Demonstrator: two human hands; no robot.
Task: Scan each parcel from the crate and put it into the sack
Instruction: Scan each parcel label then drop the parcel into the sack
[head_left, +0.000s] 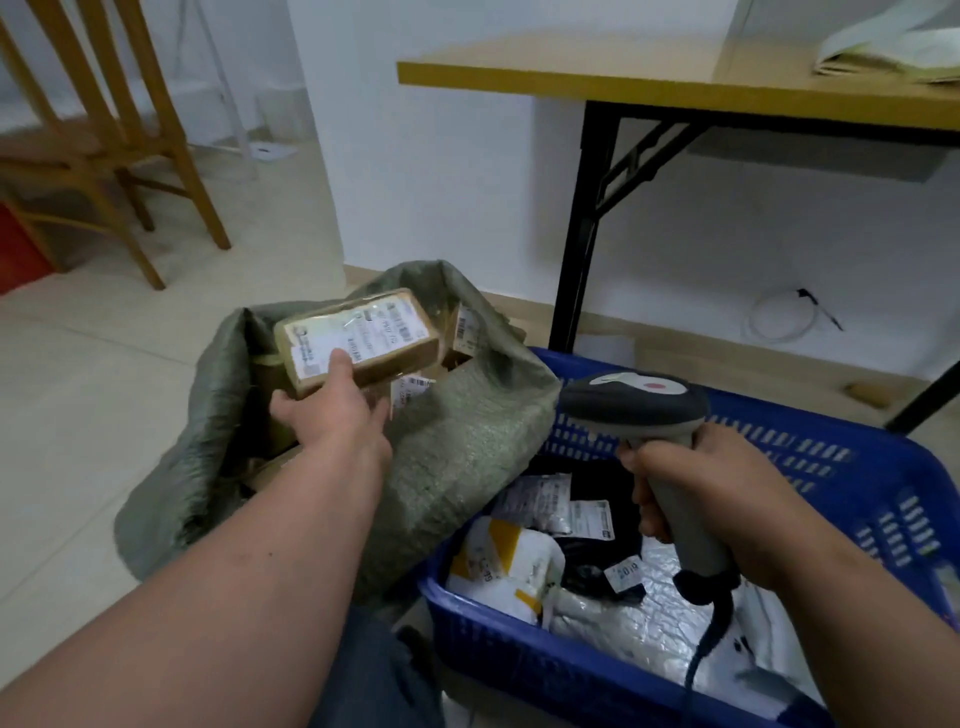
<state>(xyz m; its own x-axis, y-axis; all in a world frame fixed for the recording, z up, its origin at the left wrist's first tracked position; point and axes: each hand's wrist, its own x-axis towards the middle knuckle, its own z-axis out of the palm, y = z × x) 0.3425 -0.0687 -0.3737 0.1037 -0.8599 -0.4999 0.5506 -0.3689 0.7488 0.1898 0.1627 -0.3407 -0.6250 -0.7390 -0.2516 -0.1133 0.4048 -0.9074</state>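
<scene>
My left hand (332, 410) grips a flat brown cardboard parcel (358, 335) with a white label, held over the open mouth of the grey-green woven sack (457, 441). Other boxed parcels (465, 332) lie inside the sack. My right hand (691, 493) grips the handle of a grey barcode scanner (636, 402), its head pointing left above the blue plastic crate (810, 467). The crate holds several bagged parcels, white (498, 561), silver (649, 613) and black. The scanner's cable (701, 654) hangs down into the crate.
A folding table (675, 88) with black legs (576, 244) stands behind the crate against the white wall. A wooden chair (104, 130) stands at the far left on the tiled floor, with a red object (21, 249) beside it. A coiled white cable (779, 317) lies under the table.
</scene>
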